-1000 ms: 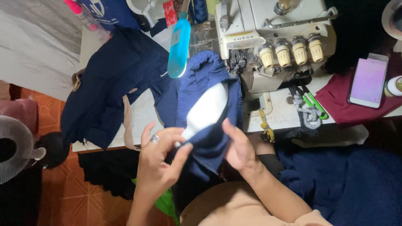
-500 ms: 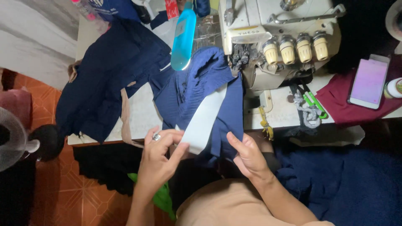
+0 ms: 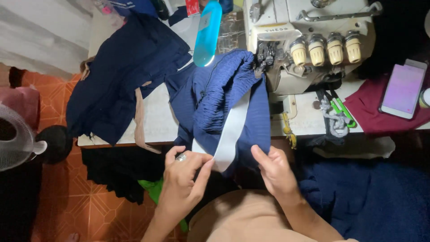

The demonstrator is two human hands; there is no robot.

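A gathered navy blue garment (image 3: pixel 219 105) hangs from the sewing machine (image 3: pixel 309 49) down over the table's front edge. A white elastic band (image 3: pixel 230 130) runs down its front. My left hand (image 3: pixel 183 179), with a ring on one finger, pinches the lower end of that band against the cloth. My right hand (image 3: pixel 275 170) grips the garment's lower right edge. Both hands are just below the table edge, above my lap.
A pile of dark blue cloth (image 3: pixel 125 67) lies on the white table (image 3: pixel 156 121) at left. A blue bottle (image 3: pixel 207 33), green-handled scissors (image 3: pixel 340 110), a phone (image 3: pixel 403 92) on maroon cloth, and a fan (image 3: pixel 15 136) at far left. More navy fabric (image 3: pixel 371 197) lies at lower right.
The white band has flattened from a bulging loop into a straight strip. My left hand has slid to its lower end; my right hand has shifted right along the garment's edge.
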